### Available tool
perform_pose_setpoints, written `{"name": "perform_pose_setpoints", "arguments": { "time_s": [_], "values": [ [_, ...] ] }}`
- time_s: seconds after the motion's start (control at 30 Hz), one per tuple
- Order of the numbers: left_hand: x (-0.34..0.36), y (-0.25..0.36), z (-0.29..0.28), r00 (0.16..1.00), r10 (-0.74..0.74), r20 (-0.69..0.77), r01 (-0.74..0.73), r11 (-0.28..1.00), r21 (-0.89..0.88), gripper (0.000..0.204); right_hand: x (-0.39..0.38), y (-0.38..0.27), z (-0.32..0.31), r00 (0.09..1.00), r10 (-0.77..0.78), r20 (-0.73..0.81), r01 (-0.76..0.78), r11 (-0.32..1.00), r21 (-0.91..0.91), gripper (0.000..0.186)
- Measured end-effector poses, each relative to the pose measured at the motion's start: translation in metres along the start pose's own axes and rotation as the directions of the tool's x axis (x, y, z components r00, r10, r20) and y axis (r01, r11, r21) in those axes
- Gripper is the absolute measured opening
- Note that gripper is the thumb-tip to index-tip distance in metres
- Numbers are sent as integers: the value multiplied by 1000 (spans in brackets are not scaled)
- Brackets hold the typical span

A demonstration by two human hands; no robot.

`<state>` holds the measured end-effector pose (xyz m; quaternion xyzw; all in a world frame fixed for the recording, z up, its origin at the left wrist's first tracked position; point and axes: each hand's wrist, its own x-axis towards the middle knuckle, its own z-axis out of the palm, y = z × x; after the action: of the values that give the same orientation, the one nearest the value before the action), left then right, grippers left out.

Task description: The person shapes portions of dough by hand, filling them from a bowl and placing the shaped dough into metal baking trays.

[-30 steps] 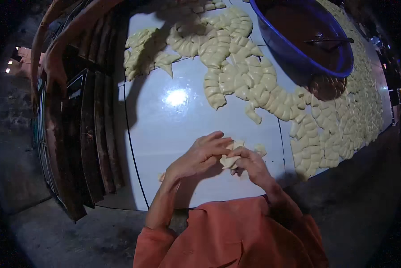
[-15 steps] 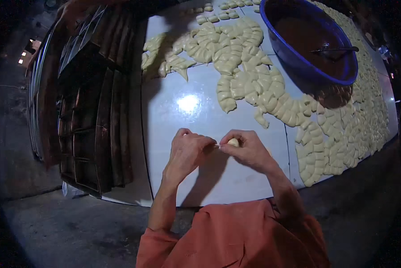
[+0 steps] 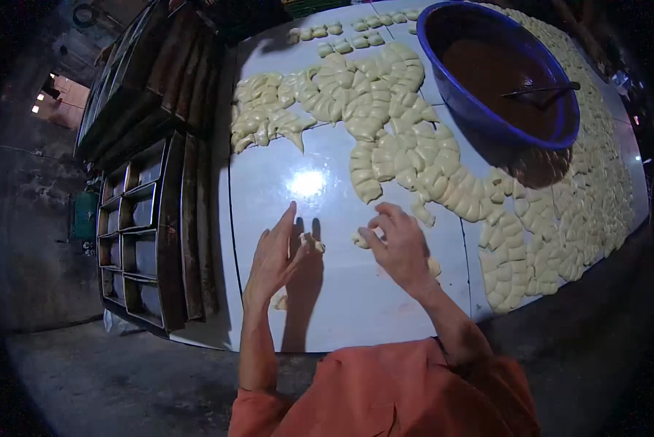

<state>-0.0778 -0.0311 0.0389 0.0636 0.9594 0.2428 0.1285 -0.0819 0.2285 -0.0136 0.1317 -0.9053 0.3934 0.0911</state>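
Note:
My left hand (image 3: 270,258) is open over the white tabletop, fingers stretched forward, with a small pale dough piece (image 3: 316,245) beside its thumb and fingers. My right hand (image 3: 401,251) is open with curved fingers apart, just over another small dough piece (image 3: 359,240), partly hidden by them. Small scraps of dough (image 3: 434,266) lie beside the right wrist and near the left wrist. Beyond my hands spreads a large irregular sheet of cut, pale dough pieces (image 3: 385,102).
A blue tub (image 3: 437,69) of brown liquid with a dark-handled utensil sits at back right. Many dough pieces (image 3: 581,204) cover the right side. Short rows of pieces (image 3: 349,45) lie at the back. Dark metal compartment trays (image 3: 168,240) are stacked along the left.
My hands have separated from the dough piece they worked together, leaving two small pieces apart. Another person's arms, earlier over the left trays, are gone there; the upper trays look shifted.

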Motion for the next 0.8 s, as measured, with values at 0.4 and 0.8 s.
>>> {"name": "perform_pose_setpoints", "arguments": {
  "time_s": [0.4,0.8],
  "values": [
    [137,47,50,948,248,-199,-275,954,-121,24,55,22,7,951,264,161,-263,964,-32,26],
    [141,31,52,884,390,-257,-409,912,-23,22,-62,-45,-18,884,-177,433,110,978,175,36]
  ]
}}
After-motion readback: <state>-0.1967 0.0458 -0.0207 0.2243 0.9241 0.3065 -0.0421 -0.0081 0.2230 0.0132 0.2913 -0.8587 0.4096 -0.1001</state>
